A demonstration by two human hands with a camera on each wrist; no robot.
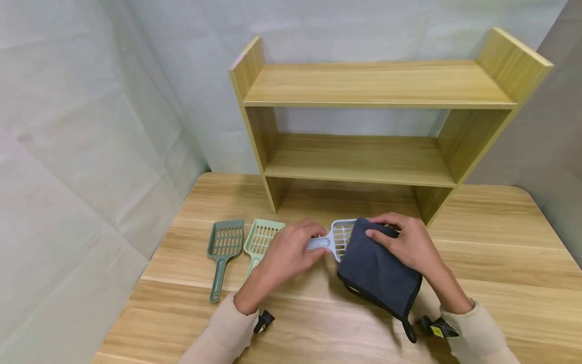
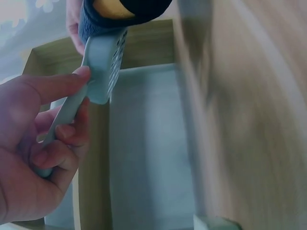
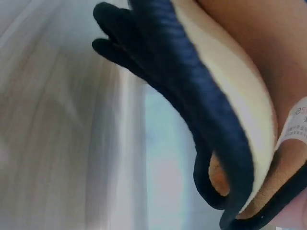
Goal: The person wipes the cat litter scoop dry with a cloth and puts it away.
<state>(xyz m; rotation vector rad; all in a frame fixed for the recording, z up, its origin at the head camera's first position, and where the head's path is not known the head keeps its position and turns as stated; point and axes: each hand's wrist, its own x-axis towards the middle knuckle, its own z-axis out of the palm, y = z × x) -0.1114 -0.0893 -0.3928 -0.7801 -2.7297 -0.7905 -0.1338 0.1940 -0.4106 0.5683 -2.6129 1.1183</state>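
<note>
My left hand point(image 1: 294, 248) grips a light blue litter scoop point(image 1: 321, 243) by its handle, thumb and fingers closed around it in the left wrist view. The scoop's slotted head points right, its far part covered by a navy cloth point(image 1: 382, 268) with black edging and a hanging loop. My right hand point(image 1: 411, 243) pinches the cloth near its upper edge, over the scoop's head. In the right wrist view, the cloth's folded layers point(image 3: 201, 81) show a tan inner side and a white label point(image 3: 295, 122).
A dark green litter scoop point(image 1: 219, 275) and a pale green one point(image 1: 255, 260) lie on the wooden table point(image 1: 168, 313) to the left, the pale one partly behind my left hand. A wooden shelf point(image 1: 382, 83) stands at the back. Small black devices sit at both wrists.
</note>
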